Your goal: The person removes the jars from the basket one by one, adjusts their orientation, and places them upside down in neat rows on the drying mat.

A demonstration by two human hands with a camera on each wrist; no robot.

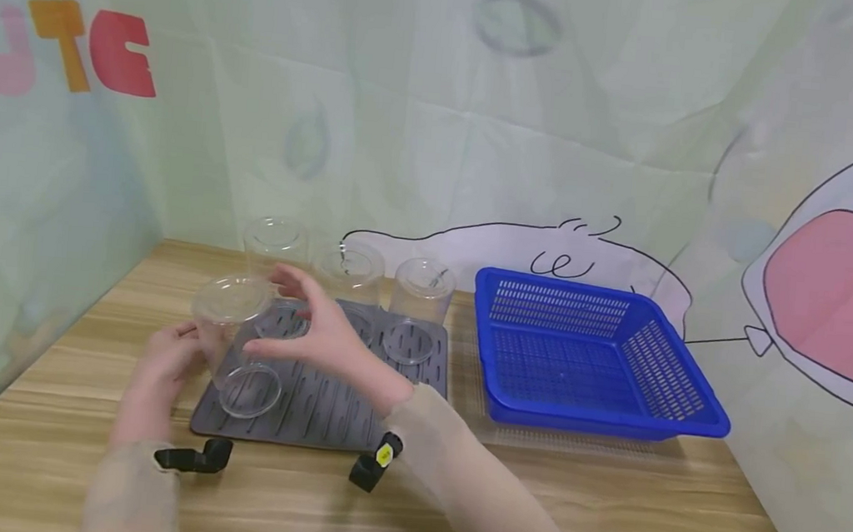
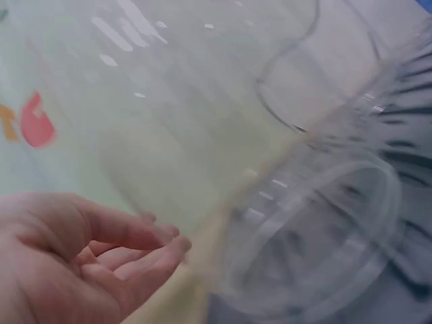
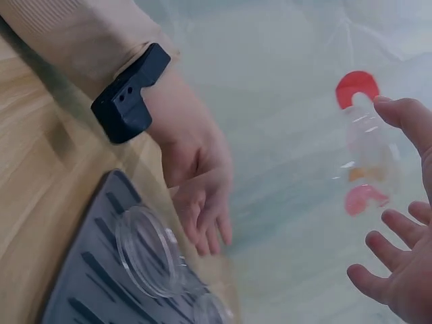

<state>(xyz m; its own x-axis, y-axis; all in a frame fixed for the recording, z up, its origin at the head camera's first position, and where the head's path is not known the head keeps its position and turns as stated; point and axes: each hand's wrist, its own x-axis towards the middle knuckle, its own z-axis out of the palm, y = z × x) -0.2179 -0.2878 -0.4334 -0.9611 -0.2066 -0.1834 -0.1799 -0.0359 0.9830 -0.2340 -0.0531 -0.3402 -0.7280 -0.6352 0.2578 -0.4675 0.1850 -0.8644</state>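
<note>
A tall clear plastic cup (image 1: pixel 249 392) stands on the front left of the grey ridged mat (image 1: pixel 318 404). My left hand (image 1: pixel 167 354) is beside its left wall, and in the left wrist view the fingertips are right at the clear wall. My right hand (image 1: pixel 323 333) hovers at the cup's right side, thumb and fingers spread apart, as the right wrist hand (image 3: pixel 405 263) also shows. Behind stand three more clear cups: one at the left (image 1: pixel 275 242), one in the middle (image 1: pixel 351 264) and one at the right (image 1: pixel 422 287).
A blue slotted plastic basket (image 1: pixel 602 422) stands on the wooden table (image 1: pixel 453 502) to the right of the mat. A printed cloth (image 1: pixel 437 133) hangs behind and along both sides of the table. Black cameras are strapped to both wrists.
</note>
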